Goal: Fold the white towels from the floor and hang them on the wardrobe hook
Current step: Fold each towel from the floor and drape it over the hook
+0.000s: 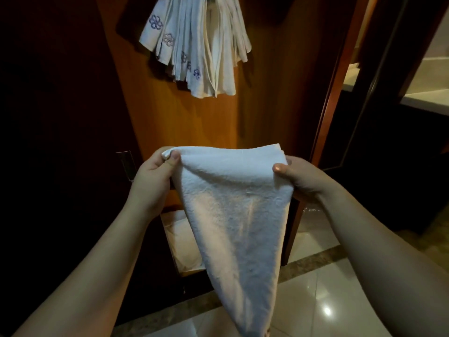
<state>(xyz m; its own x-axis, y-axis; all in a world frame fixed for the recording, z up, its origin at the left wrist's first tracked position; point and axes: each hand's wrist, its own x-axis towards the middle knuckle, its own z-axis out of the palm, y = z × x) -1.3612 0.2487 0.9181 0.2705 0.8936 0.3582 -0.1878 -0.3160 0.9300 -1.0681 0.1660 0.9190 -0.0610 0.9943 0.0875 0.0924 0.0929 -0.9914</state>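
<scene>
- The soft white terry towel (233, 215) hangs between both hands and tapers to a point below them; it looks light and limp, so it will likely sag wherever unsupported.
- The left hand (150, 176) pinches its upper corner between thumb and fingers; the right hand (295, 177) grips the opposite top edge. The top corners seem the best holds.
- Beyond and above the hands, a bunch of folded white towels with blue flower embroidery (196, 47) hangs against the brown wooden wardrobe panel (267, 93).
</scene>
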